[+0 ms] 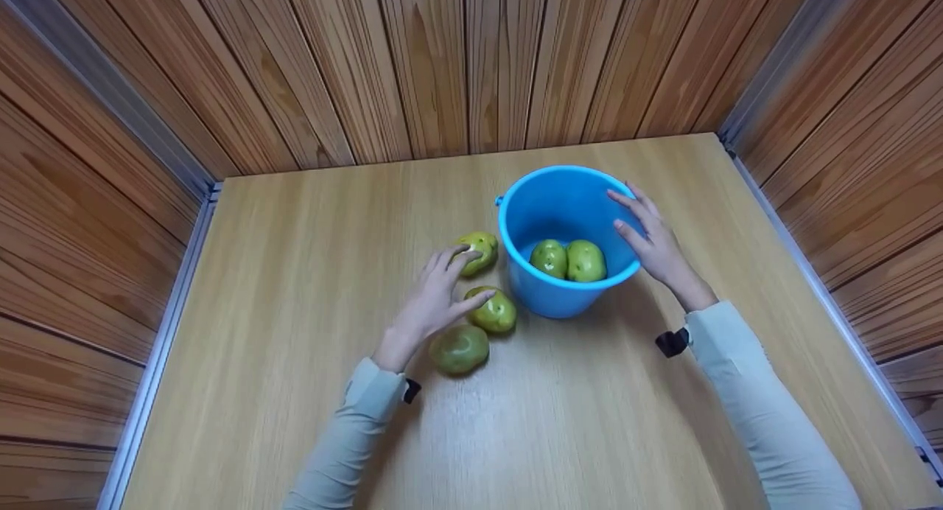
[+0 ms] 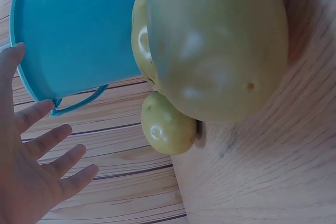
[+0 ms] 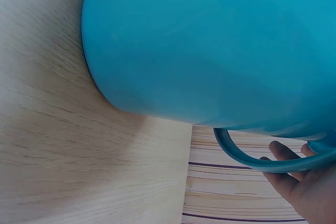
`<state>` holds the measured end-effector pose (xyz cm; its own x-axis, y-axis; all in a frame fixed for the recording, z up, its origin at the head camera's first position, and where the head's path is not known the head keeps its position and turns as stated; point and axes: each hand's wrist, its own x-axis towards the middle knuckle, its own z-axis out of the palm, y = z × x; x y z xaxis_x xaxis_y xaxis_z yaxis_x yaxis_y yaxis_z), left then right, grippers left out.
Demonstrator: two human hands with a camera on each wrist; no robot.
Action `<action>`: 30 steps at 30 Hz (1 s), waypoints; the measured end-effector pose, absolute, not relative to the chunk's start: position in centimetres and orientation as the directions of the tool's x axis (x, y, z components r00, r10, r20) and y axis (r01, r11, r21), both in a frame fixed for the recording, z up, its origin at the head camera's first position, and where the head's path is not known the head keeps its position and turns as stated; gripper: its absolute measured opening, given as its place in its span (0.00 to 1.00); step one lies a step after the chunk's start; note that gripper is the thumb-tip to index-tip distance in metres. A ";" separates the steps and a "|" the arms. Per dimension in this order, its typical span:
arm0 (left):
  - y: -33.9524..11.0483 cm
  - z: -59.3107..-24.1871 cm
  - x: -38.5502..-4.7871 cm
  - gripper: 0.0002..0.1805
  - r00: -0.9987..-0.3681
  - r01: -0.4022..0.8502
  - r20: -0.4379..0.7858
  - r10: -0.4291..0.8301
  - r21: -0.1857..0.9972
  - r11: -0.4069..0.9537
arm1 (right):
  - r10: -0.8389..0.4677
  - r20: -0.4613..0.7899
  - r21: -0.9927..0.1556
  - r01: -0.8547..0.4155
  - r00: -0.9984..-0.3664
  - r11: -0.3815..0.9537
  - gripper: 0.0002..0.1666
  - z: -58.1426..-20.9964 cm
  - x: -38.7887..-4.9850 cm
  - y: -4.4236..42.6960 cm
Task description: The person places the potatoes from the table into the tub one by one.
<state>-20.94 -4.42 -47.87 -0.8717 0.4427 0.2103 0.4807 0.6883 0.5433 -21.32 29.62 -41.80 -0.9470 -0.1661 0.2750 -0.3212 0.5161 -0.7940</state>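
Observation:
My left hand (image 1: pixel 431 296) is over the table with its fingers spread, and it holds nothing. Its fingertips overlap a far green mango (image 1: pixel 482 248) in the head view. Below its thumb is another green mango (image 1: pixel 495 312); a darker mango (image 1: pixel 459 350) lies nearest me. On the right stands a blue bucket (image 1: pixel 556 300), upright, with two mangoes (image 1: pixel 586 261) inside. My right hand (image 1: pixel 656 248) is at the bucket's right rim, fingers fairly straight and reaching over it. In the right wrist view, its fingers show behind the bucket's handle (image 3: pixel 247 159); contact is unclear.
The wooden table (image 1: pixel 295 311) is bordered by plank walls at the back (image 1: pixel 435 68) and both sides. Metal rails (image 1: pixel 158 333) run along the side edges. Dark bands (image 1: pixel 672 343) are on both wrists.

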 end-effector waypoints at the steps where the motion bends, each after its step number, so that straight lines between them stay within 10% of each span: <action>1: -4.4 -47.9 -20.9 0.39 -0.875 0.473 0.200 0.441 0.548 0.690 | -0.167 0.275 -0.794 -0.322 -0.947 0.516 0.28 -41.8 -21.3 29.6; 30: -5.0 -49.0 -19.9 0.41 -0.894 0.420 0.125 0.431 0.571 0.705 | -0.169 0.290 -0.797 -0.335 -0.942 0.502 0.27 -41.9 -21.4 29.6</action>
